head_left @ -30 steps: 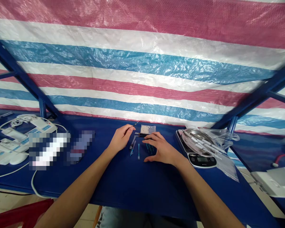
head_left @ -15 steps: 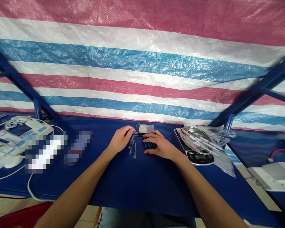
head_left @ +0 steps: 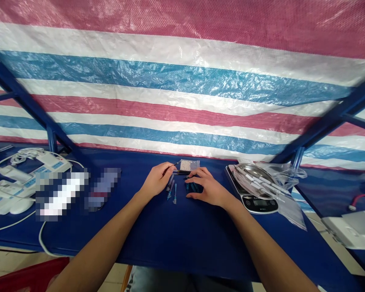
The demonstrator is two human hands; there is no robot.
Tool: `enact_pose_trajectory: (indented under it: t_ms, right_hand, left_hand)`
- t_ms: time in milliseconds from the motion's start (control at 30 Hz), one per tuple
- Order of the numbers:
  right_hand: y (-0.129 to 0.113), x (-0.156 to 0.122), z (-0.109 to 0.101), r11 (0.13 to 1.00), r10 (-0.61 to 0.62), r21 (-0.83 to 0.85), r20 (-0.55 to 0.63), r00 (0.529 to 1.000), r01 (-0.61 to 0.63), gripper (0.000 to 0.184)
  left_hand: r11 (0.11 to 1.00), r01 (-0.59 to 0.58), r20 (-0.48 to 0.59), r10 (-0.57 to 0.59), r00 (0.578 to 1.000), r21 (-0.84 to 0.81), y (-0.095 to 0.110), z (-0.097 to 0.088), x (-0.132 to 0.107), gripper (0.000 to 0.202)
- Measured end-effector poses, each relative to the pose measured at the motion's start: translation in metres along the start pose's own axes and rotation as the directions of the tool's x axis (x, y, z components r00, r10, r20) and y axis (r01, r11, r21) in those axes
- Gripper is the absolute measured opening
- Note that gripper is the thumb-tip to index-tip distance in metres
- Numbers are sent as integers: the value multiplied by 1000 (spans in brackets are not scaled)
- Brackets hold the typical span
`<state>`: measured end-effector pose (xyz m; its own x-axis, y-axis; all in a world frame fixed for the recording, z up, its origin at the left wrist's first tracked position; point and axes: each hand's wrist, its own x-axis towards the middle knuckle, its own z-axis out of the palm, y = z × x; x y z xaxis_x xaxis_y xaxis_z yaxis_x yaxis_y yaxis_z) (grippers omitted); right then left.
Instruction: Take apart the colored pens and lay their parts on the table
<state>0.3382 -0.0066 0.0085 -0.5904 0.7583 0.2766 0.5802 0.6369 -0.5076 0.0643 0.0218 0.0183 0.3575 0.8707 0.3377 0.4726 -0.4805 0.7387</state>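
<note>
My left hand (head_left: pixel 158 178) is closed in a pinch on a thin dark pen-like tool, whose tip points toward a small clear bag of pale grains (head_left: pixel 189 165). My right hand (head_left: pixel 207 187) is curved with thumb and fingers apart, over a group of small teal-blue pieces (head_left: pixel 192 187); whether the fingertips touch them I cannot tell. Between the hands lie a few slim clear-and-blue plastic parts (head_left: pixel 174 194). A dark thin stick lies just below the bag, partly hidden by the hands.
On the blue table (head_left: pixel 182 239), a kitchen scale (head_left: pixel 259 205) stands at the right with a metal bowl (head_left: pixel 257 172) and plastic bags on it. White power strips (head_left: pixel 27 182) with cables lie at the left. Blue frame bars and a striped sheet (head_left: pixel 182 101) rise behind.
The whole view has shifted slightly, so things sit a little further right. Both hands keep nearly the same pose; the left-hand tool appears tilted a little differently.
</note>
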Motion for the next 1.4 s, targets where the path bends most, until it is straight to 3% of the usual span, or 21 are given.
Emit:
enact_pose_trajectory:
  t_ms: [400,667,1033,1400]
  right_hand:
    - [9,0,10,999,-43,-4,4,999,43,37]
    - [-1,-1,10,998,-45,-44,17,999,46,32]
    - [-10,-2,5,990,-11,-138,12,1000,12,43]
    - [3,-3,13,998,-44,-40,8,999,45,31]
  left_hand:
    - [1000,-23,16,23,1000,-16,-2,3,0,38]
    - [1000,-17,16,17,1000,-20,-1,1,0,38]
    - [1000,-21,36,21,999,-7,0,2,0,38]
    - [1000,-27,59,27,998,0,-4,5,-1,36]
